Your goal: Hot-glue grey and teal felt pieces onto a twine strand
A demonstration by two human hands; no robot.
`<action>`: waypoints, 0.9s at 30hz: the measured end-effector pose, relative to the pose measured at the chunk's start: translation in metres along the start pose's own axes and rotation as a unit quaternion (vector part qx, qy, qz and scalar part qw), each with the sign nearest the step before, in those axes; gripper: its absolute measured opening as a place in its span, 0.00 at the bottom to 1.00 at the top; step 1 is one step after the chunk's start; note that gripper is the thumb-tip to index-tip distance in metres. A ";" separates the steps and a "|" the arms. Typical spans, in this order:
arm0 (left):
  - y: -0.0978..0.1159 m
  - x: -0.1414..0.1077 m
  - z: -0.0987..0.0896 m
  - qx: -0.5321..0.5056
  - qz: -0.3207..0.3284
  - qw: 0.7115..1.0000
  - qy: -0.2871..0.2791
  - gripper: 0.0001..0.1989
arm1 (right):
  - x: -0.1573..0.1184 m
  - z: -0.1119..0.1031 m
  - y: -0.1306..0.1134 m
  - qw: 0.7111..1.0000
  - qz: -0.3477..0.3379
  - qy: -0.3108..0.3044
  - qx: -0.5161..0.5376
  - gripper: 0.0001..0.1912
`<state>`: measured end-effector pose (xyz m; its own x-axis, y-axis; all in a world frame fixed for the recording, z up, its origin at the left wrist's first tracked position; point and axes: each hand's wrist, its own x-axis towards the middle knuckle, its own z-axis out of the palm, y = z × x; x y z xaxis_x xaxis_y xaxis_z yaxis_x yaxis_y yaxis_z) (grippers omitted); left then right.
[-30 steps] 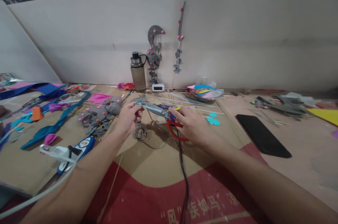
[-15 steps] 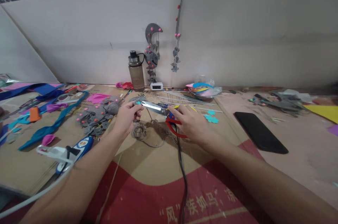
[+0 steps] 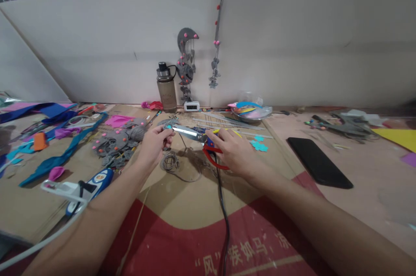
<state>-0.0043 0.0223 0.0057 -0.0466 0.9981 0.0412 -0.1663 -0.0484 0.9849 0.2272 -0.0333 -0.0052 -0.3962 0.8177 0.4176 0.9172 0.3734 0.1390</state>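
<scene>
Left hand (image 3: 154, 142) pinching one teal scrap (image 3: 169, 127)
Right hand (image 3: 230, 151) gripping one pair of scissors (image 3: 188, 133), two cutouts (image 3: 260, 146) at its 3 o'clock

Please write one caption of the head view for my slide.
Right hand holding red-handled metal scissors near a small turquoise piece pinched in the left hand, above tan-and-red printed cardboard.
</scene>
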 end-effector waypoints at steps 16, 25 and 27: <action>0.002 0.000 -0.001 0.003 0.001 1.000 0.007 0.10 | 0.000 -0.001 0.004 1.000 -0.011 0.022 -0.019 0.25; 0.002 0.000 -0.001 0.009 0.005 1.000 0.000 0.10 | 0.000 -0.002 0.004 0.999 -0.015 0.026 -0.024 0.25; 0.000 0.000 -0.002 0.012 0.005 1.000 -0.001 0.10 | 0.000 -0.003 0.003 0.999 -0.011 0.023 -0.025 0.25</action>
<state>-0.0059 0.0225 0.0057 -0.0459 0.9976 0.0509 -0.1417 -0.0570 0.9883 0.2302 -0.0333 -0.0017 -0.4144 0.7887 0.4542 0.9100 0.3669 0.1931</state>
